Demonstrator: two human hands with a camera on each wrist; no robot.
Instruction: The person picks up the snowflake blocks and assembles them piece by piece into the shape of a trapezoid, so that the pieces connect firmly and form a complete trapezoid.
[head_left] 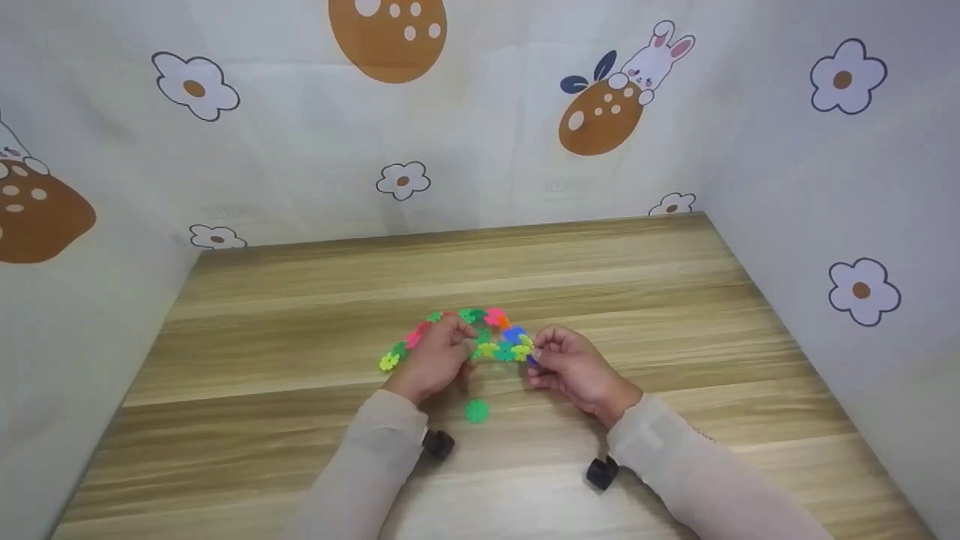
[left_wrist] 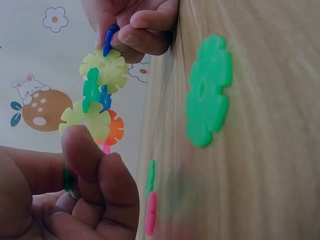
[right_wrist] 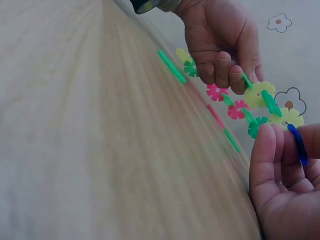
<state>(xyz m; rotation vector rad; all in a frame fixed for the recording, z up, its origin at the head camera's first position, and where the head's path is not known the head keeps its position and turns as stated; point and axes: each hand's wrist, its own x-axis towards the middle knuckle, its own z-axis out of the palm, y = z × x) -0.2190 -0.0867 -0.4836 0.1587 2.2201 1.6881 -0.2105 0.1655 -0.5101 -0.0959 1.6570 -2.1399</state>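
Between the two hands a short row of interlocking flower-shaped plastic discs is held up, with yellow discs (left_wrist: 103, 70) on either side of a green disc (left_wrist: 91, 90). My left hand (head_left: 439, 354) pinches a green disc (right_wrist: 247, 81) at the row's left end, mostly hidden by the fingers. At the other end, my right hand (head_left: 576, 369) pinches a dark blue disc (right_wrist: 298, 145) between thumb and fingers. Behind them, a longer curved chain of linked discs (head_left: 495, 316) lies on the table, partly covered by the left hand.
One loose green disc (head_left: 476, 411) lies flat on the wooden table (head_left: 300, 442) in front of the hands. A yellow disc (head_left: 389, 361) ends the chain at left. Black wrist devices (head_left: 439, 445) hang below the sleeves. Patterned cloth walls (head_left: 300, 150) stand around the table.
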